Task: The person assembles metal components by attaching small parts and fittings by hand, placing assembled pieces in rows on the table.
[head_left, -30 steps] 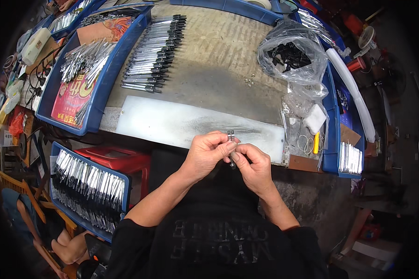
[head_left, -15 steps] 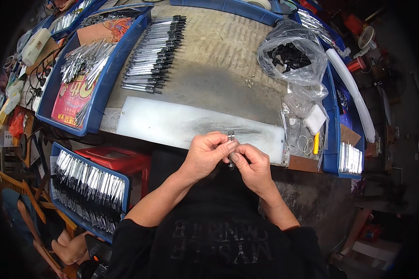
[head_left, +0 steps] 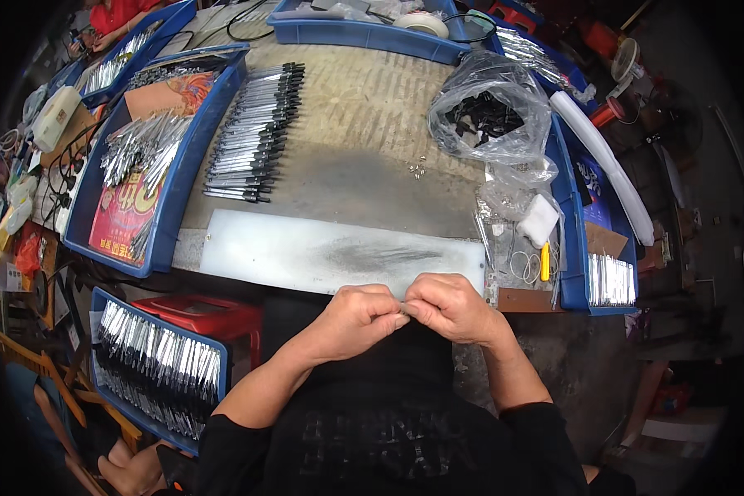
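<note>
Item [head_left: 404, 308] between 2 hands [head_left: 448, 307] mostly hidden; red-clad person [head_left: 117, 16] cut off by top edge.

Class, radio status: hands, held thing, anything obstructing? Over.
Left hand and right hand pinching, close together. Held piece mostly hidden between them. Nothing seen obstructing; white board beyond.

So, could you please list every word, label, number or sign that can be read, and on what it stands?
I do not copy out wording; printing shows on these:
Red sheet, left: large yellow characters, partly covered.
Black shirt: faint dark lettering, upside down, blurred.
Blue-purple sheet, right: pale print, too blurred to read.
White label, far left: dark print, too small to read.
</note>
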Available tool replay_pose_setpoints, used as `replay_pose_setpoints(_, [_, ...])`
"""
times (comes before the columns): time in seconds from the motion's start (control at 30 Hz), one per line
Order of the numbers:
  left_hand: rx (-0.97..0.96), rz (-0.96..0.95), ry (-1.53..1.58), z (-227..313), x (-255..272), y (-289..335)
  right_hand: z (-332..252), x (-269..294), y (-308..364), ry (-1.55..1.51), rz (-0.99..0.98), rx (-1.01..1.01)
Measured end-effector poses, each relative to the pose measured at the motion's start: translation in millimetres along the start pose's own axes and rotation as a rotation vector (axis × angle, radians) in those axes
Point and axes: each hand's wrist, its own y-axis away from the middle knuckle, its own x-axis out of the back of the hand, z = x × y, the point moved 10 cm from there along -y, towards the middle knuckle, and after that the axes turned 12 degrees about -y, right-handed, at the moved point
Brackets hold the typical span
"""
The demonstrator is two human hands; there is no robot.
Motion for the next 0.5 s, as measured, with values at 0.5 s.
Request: replay_pose_setpoints(0.5, [-0.084, 0.476, -0.405, 15, 16, -15, 29, 34, 12, -0.053, 0.556, -0.174])
